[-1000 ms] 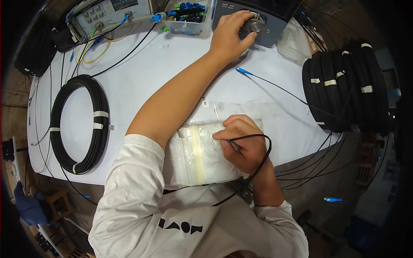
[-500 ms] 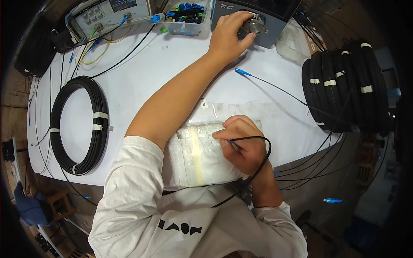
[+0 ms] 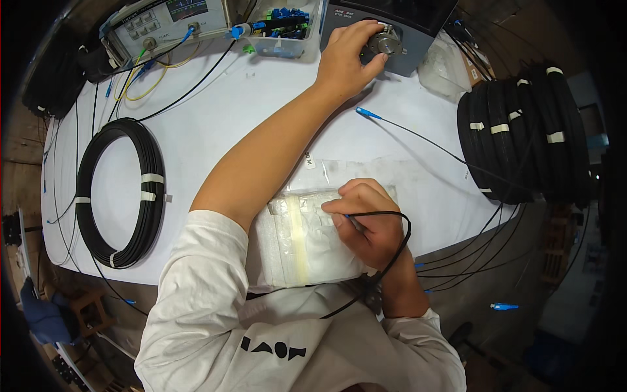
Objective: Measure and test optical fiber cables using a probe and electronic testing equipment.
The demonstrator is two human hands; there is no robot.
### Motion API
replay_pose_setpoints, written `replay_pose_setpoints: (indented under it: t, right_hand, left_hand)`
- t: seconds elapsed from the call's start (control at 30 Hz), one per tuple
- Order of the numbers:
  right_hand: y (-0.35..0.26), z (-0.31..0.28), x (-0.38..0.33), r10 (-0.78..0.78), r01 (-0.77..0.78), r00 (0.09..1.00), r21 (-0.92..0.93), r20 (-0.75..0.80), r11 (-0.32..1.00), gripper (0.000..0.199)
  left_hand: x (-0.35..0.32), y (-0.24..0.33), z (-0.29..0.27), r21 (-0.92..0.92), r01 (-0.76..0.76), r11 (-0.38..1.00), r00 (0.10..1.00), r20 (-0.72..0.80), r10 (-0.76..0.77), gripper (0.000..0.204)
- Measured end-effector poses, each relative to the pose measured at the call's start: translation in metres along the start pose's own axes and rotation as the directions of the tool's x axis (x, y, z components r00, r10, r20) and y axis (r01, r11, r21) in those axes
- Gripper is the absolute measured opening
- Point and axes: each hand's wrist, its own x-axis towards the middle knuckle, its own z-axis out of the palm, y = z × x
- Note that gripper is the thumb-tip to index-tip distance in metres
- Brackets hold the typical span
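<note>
**A:** What differs from a second ago?

**B:** Almost nothing. The left hand [image 3: 349, 55] stays stretched to the 12 o'clock edge of the white worktop [image 3: 215, 124], its fingers closed around the round metal knob [image 3: 385, 44] on the dark grey instrument [image 3: 418, 26]. The fingers sit a touch differently on the knob, so I judge a small turn is under way.

**A:** And the right hand?

**B:** The right hand [image 3: 369, 225] rests at 6 o'clock, close to the body, on a white padded bag [image 3: 304, 238] banded with pale tape. Thumb and forefinger are pinched together on the tip of a thin black cable [image 3: 398, 245], which loops round the hand and drops off the worktop's edge. It has not shifted.

**A:** What lies around them?

**B:** A coil of black cable [image 3: 121, 193] at 9 o'clock, a stack of coils [image 3: 522, 130] at 3 o'clock, and a blue connector [image 3: 367, 114] lying loose between the two hands. The steadiness suggests the cable end is kept ready while the instrument is adjusted.
</note>
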Motion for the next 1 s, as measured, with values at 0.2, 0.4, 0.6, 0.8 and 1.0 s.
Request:
replay_pose_setpoints:
  t: [0.2,0.4,0.6,0.8,1.0]
  right_hand:
    - [0.0001,-0.0001,0.0003,-0.021,0.021,1.0,0.007,0.002,1.0,0.025]
    - [-0.002,-0.0002,0.0012,-0.013,0.013,1.0,-0.006,0.024,1.0,0.023]
    - [-0.0007,-0.0004,0.0002,-0.005,0.005,1.0,-0.01,0.021,1.0,0.022]
    - [-0.0019,-0.0003,0.0,0.007,-0.007,1.0,-0.022,0.019,1.0,0.016]
    - [-0.0035,-0.0001,0.0006,0.031,-0.031,0.999,-0.029,0.006,0.999,0.017]
  left_hand:
    - [-0.0006,0.0005,0.0007,-0.013,0.016,1.0,1.0,0.007,-0.016,0.057]
    - [0.0003,-0.0009,0.0,0.001,-0.011,1.0,1.0,0.0,0.011,0.056]
    - [0.0001,0.0005,0.0,0.01,0.007,1.0,1.0,0.011,-0.007,0.056]
    - [0.0001,0.0,-0.0001,0.002,-0.005,1.0,1.0,0.001,0.005,0.056]
    - [-0.0002,0.0011,-0.0009,-0.003,0.013,1.0,1.0,0.008,-0.013,0.056]
